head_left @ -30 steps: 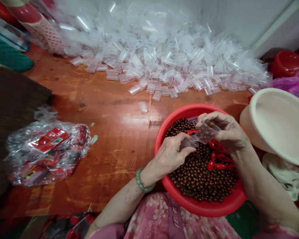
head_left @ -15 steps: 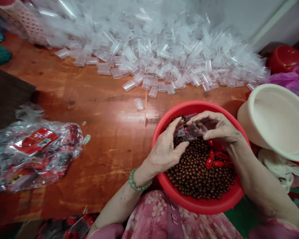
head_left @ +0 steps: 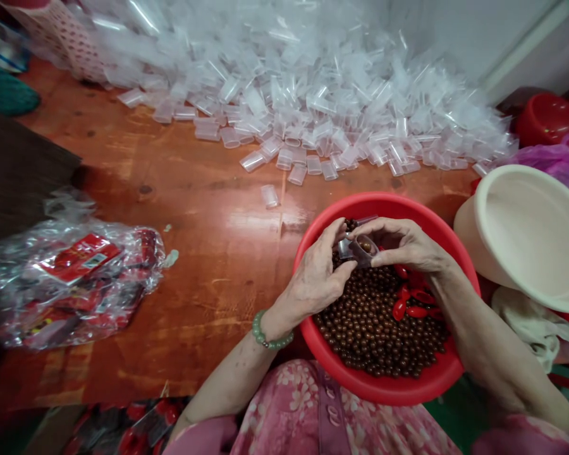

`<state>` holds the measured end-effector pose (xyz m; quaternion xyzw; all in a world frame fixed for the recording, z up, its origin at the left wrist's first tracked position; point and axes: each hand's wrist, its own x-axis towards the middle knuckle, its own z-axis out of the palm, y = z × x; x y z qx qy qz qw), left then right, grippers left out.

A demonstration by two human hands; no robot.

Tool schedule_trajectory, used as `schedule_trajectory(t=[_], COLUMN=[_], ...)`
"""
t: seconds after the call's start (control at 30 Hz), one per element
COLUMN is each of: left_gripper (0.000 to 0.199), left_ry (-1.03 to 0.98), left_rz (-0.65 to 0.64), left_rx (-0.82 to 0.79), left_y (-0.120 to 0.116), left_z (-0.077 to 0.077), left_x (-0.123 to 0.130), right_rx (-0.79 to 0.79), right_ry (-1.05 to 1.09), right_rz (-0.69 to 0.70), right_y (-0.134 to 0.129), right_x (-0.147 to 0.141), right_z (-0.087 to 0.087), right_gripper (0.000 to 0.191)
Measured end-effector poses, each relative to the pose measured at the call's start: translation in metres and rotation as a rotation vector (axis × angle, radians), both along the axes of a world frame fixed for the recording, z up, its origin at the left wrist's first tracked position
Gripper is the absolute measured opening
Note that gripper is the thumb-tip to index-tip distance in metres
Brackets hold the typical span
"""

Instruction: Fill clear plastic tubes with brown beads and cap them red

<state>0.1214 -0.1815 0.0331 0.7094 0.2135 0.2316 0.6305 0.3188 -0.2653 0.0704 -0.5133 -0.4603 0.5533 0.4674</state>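
Observation:
A small clear plastic container (head_left: pixel 360 254) is held over the red basin (head_left: pixel 469 273). Its oval open end is turned toward me, and brown balls show in it. My left hand (head_left: pixel 317 273), with a green bead bracelet on the wrist, grips the container's left end between fingers and thumb. From the other side, the fingertips and thumb of my right hand (head_left: pixel 410 248) close on the open end. Below both hands lies a heap of shiny brown balls (head_left: pixel 379 328). Several red plastic pieces (head_left: pixel 401 304) rest on them near my right wrist.
Clear plastic sleeves (head_left: pixel 284 120) are piled along the back of the wooden table (head_left: pixel 208 265), with a single sleeve (head_left: pixel 270 196) nearer. A clear bag of red packets (head_left: pixel 76 284) lies left. A cream tub (head_left: pixel 531 234) and a pale cloth (head_left: pixel 533 322) are right of the basin.
The container has tilted so its open end faces me more. My right hand has come slightly left, nearer my left hand. The view has shifted a little.

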Motion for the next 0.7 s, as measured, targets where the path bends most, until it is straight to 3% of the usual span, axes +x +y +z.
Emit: schedule_trajectory(t=[0.27, 0.53, 0.7], left_gripper=[0.064, 0.055, 0.062], left_ry=[-0.073, -0.007, 0.016], left_rz=[-0.083, -0.142, -0.120], left_rx=[-0.133, -0.056, -0.108], left_y=[0.002, 0.006, 0.007], left_z=[0.007, 0.014, 0.013], left_x=[0.001, -0.002, -0.001], right_rx=[-0.020, -0.046, -0.035], right_ry=[-0.071, -0.119, -0.081], right_rz=[0.053, 0.071, 0.059], right_y=[0.001, 0.000, 0.001], right_x=[-0.004, -0.008, -0.012], right_z=[0.007, 0.010, 0.006], right_gripper=[0.045, 0.044, 0.043])
